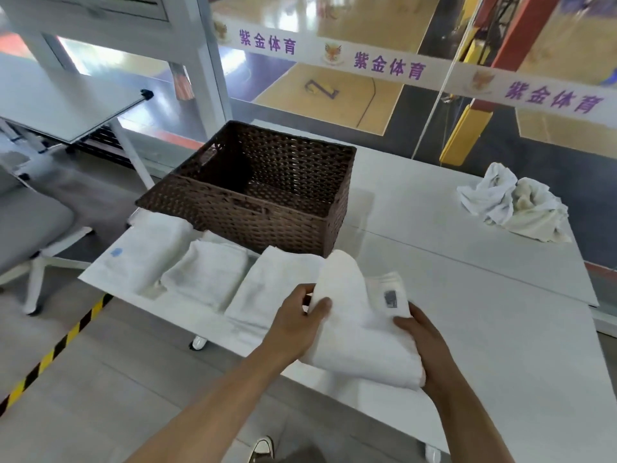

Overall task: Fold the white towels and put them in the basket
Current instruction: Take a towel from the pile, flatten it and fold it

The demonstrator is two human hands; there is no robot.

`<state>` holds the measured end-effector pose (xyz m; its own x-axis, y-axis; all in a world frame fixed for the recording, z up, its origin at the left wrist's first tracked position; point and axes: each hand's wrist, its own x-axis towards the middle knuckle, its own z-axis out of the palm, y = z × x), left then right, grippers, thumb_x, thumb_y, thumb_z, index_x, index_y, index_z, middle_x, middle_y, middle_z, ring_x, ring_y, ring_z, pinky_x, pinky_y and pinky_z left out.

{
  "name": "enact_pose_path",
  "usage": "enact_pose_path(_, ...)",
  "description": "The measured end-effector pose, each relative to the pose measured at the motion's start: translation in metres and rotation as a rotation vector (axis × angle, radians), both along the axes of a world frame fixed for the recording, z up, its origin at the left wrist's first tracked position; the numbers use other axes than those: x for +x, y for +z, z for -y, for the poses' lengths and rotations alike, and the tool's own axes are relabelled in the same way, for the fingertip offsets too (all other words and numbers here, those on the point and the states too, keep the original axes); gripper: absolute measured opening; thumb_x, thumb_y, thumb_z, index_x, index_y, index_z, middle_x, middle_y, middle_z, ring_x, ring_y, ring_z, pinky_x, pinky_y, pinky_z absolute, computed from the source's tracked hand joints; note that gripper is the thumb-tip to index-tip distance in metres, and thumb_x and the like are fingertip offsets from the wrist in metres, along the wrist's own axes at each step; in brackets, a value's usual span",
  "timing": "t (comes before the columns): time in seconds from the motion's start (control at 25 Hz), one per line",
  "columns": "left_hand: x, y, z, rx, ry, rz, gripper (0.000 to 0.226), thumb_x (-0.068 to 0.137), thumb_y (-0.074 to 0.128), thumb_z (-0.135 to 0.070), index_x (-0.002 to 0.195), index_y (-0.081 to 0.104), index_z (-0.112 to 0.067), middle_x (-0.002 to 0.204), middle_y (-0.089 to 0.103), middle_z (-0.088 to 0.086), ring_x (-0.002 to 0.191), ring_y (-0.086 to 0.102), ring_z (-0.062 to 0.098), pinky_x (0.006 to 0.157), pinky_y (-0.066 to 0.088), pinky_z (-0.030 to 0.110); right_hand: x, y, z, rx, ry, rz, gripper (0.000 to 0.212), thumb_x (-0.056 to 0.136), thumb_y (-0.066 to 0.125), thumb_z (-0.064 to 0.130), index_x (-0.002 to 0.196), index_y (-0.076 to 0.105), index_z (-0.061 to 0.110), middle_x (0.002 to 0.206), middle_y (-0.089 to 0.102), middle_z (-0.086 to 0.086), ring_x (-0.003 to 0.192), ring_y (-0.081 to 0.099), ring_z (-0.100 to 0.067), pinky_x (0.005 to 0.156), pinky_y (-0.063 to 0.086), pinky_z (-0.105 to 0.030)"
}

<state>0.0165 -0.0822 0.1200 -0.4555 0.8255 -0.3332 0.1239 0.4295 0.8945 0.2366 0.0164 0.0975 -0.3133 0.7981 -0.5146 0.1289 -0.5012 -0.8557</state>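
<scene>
Held towel: A folded white towel (354,335) hangs between both hands above the near edge of the white table (484,295). Its upper flap bulges up, and a grey label (390,299) shows on its right side.
Left hand: The left hand (295,317) pinches the towel's left edge, with the thumb on top and the fingers curled behind the cloth (only their tips show).
Right hand: The right hand (422,342) clasps the right edge with the thumb laid on the cloth. Its other fingers are hidden beneath, so their spread cannot be told.
Folded row: Three folded towels (207,269) lie side by side on the table's left end, just in front of the basket. The held towel overlaps the rightmost of them.
Basket: A brown woven basket (233,212) stands on the table behind that row.
Unfolded pile: Crumpled towels (514,202) sit in a heap at the table's far right, well apart from the hands.
Surroundings: A grey office chair (30,222) and yellow-and-black floor tape (50,355) are at the left. A glass wall (387,65) banded with purple characters rises behind the table, and a shoe (262,447) shows at the bottom edge.
</scene>
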Motion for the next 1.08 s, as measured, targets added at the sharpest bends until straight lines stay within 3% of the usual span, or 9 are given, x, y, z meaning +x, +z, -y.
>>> enact_pose_path(0.24, -0.091, -0.001, 0.026, 0.033, 0.015, -0.023, 0.030, 0.097, 0.056, -0.041, 0.126, 0.053, -0.033, 0.113, 0.063, -0.012, 0.095, 0.062, 0.006, 0.082, 0.051, 0.026, -0.093, 0.015, 0.022, 0.103, -0.039, -0.031, 0.038, 0.094, 0.063, 0.006, 0.126, 0.065, 0.027, 0.112, 0.076, 0.001, 0.098, 0.074, -0.020, 0.073, 0.055, -0.031)
enact_pose_path(0.48, -0.154, -0.006, 0.033, -0.009, 0.087, -0.113, 0.038, 0.098, 0.051, -0.039, 0.136, 0.046, -0.035, 0.129, 0.058, -0.012, 0.112, 0.056, 0.007, 0.094, 0.046, 0.031, -0.170, 0.001, 0.012, 0.180, 0.053, 0.044, 0.047, 0.090, 0.070, 0.011, 0.124, 0.061, 0.042, 0.114, 0.075, 0.006, 0.103, 0.072, -0.016, 0.094, 0.056, -0.047)
enact_pose_path(0.6, -0.183, -0.013, 0.034, -0.013, 0.134, -0.157, 0.040, 0.100, 0.048, -0.036, 0.137, 0.040, -0.049, 0.134, 0.055, -0.017, 0.120, 0.053, 0.007, 0.101, 0.042, 0.032, -0.212, -0.008, 0.003, 0.245, 0.161, 0.119, 0.051, 0.090, 0.074, 0.024, 0.130, 0.053, 0.046, 0.120, 0.070, 0.006, 0.100, 0.071, -0.012, 0.090, 0.058, -0.042)
enact_pose_path(0.72, -0.216, -0.019, 0.041, -0.014, 0.137, -0.243, 0.049, 0.103, 0.047, -0.029, 0.146, 0.036, -0.048, 0.134, 0.043, -0.033, 0.117, 0.044, -0.015, 0.103, 0.032, 0.021, -0.257, -0.020, 0.003, 0.312, 0.313, 0.190, 0.063, 0.088, 0.076, 0.032, 0.140, 0.042, 0.045, 0.130, 0.059, 0.009, 0.109, 0.062, -0.012, 0.090, 0.055, -0.035)
enact_pose_path(0.8, -0.244, -0.029, 0.045, 0.017, 0.106, -0.244, 0.048, 0.104, 0.046, -0.022, 0.144, 0.041, -0.048, 0.134, 0.040, -0.041, 0.112, 0.035, -0.034, 0.102, 0.027, 0.012, -0.282, -0.026, 0.007, 0.336, 0.355, 0.230, 0.066, 0.090, 0.074, 0.030, 0.143, 0.038, 0.047, 0.130, 0.058, 0.009, 0.111, 0.059, -0.012, 0.094, 0.053, -0.035)
enact_pose_path(0.84, -0.258, -0.034, 0.046, 0.043, 0.085, -0.265, 0.047, 0.104, 0.046, -0.019, 0.141, 0.047, -0.048, 0.137, 0.042, -0.040, 0.113, 0.034, -0.035, 0.100, 0.027, 0.006, -0.293, -0.029, 0.008, 0.342, 0.371, 0.228, 0.065, 0.092, 0.072, 0.028, 0.144, 0.038, 0.046, 0.131, 0.058, 0.009, 0.111, 0.059, -0.011, 0.096, 0.052, -0.035)
enact_pose_path(0.96, -0.305, -0.051, 0.043, 0.034, 0.000, -0.303, 0.050, 0.103, 0.044, -0.006, 0.126, 0.063, -0.046, 0.133, 0.061, -0.019, 0.115, 0.048, -0.021, 0.092, 0.030, -0.003, -0.329, -0.034, 0.010, 0.377, 0.410, 0.236, 0.062, 0.096, 0.066, 0.024, 0.146, 0.037, 0.047, 0.139, 0.057, 0.009, 0.118, 0.057, -0.010, 0.100, 0.048, -0.031)
enact_pose_path(1.08, -0.347, -0.067, 0.036, -0.033, -0.095, -0.368, 0.047, 0.104, 0.041, -0.011, 0.130, 0.060, -0.044, 0.115, 0.060, -0.004, 0.106, 0.055, -0.004, 0.088, 0.033, -0.001, -0.366, -0.054, 0.017, 0.451, 0.346, 0.320, 0.063, 0.098, 0.061, 0.022, 0.149, 0.033, 0.045, 0.152, 0.047, 0.009, 0.134, 0.048, -0.011, 0.102, 0.039, -0.025)
